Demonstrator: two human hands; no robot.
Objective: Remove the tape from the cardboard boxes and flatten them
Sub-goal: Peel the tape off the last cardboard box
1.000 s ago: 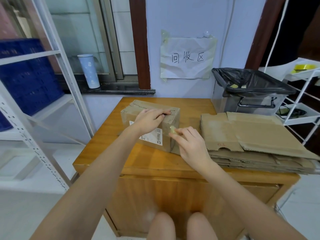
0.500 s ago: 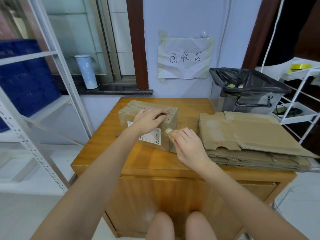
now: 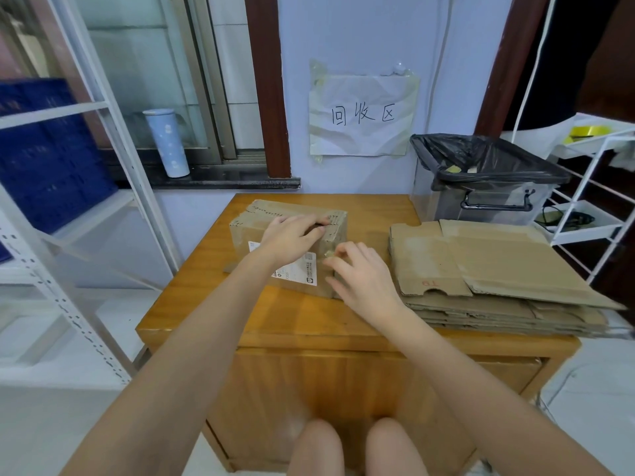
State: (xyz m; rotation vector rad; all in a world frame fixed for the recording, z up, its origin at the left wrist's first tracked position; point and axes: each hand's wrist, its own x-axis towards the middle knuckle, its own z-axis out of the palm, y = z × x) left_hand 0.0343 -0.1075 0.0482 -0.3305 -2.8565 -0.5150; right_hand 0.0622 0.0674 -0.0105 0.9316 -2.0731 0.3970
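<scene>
A small brown cardboard box (image 3: pixel 261 218) with a white shipping label stands on the wooden table (image 3: pixel 374 214). My left hand (image 3: pixel 290 238) lies across the box's top, its fingers curled over the upper right edge. My right hand (image 3: pixel 360 276) is at the box's right front corner and pinches a small crumpled bit of clear tape (image 3: pixel 329 253) between thumb and fingertips. The corner itself is hidden behind that hand.
A stack of flattened cardboard boxes (image 3: pixel 491 269) fills the table's right side. Behind it sits a clear bin lined with a black bag (image 3: pixel 481 176). White metal shelving (image 3: pixel 79 187) stands left, a white wire rack (image 3: pixel 594 207) right. A paper sign (image 3: pixel 362 115) hangs on the wall.
My right hand has moved a little lower and closer against the box's right front corner, still pinching the tape. My left hand has stayed on the box's top.
</scene>
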